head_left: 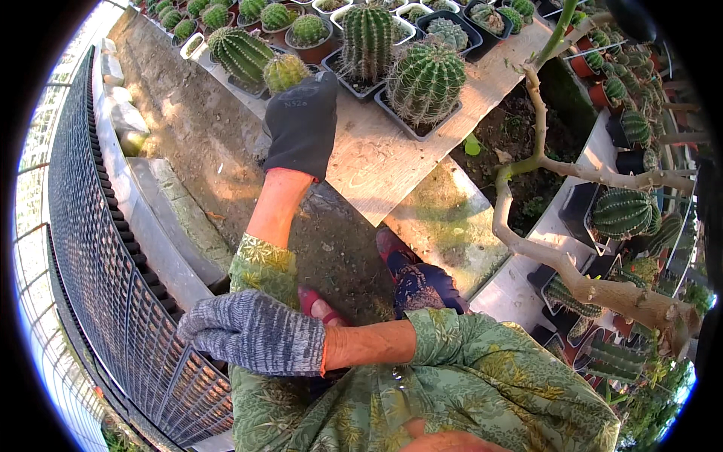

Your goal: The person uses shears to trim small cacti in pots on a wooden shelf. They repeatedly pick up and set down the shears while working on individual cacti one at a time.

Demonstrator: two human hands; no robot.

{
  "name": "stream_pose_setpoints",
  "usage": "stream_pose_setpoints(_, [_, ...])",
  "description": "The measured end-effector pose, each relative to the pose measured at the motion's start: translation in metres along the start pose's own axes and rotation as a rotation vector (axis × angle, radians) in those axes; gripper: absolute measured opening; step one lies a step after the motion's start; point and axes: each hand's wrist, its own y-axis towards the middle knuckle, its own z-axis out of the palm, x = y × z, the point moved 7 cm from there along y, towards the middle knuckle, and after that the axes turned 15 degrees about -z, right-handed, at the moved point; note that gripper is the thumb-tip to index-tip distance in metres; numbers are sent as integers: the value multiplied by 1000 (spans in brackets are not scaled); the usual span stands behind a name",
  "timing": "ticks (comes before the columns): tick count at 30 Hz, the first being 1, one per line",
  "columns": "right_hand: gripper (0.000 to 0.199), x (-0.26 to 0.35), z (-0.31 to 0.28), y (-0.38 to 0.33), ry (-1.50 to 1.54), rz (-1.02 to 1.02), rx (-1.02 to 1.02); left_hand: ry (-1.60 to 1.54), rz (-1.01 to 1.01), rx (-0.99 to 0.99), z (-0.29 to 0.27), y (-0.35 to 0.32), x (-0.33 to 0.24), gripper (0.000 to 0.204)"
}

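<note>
My left hand (pixel 303 124), in a dark coated glove, reaches forward to the near edge of the wooden board. Its fingers are curled closed right against a small yellowish-green cactus (pixel 285 73); that plant's pot and whatever the fingers grip are hidden behind the glove. My right hand (pixel 252 334), in a grey knitted glove, crosses in front of my body to the left. Its fingers are pressed together, and their tips are out of sight. Beside the left hand stand a tall ribbed cactus (pixel 367 44) and a round spiny cactus (pixel 427 81) in square black pots.
Several potted cacti crowd the far end of the wooden board (pixel 380 162). A bare branch (pixel 557 264) juts in on the right, before a ledge with more cacti (pixel 623 212). Black mesh (pixel 105 226) runs along the left. Bare soil (pixel 196 143) lies beside the board.
</note>
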Motion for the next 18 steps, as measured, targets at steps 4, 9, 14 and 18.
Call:
stream_pose_setpoints(4, [17,0,0,-1,7,-2,-5,40,72,-72,-2,1,-5,22])
stream_pose_setpoints(9, [17,-1,0,-1,-13,-11,-11,87,113,-75,-2,5,-13,14])
stream_pose_setpoints(14, [17,-3,0,-1,0,-7,-29,73,108,-68,-3,6,-13,9])
stream_pose_setpoints(18, [17,0,-1,0,-42,-33,-11,65,101,-34,0,6,-12,11])
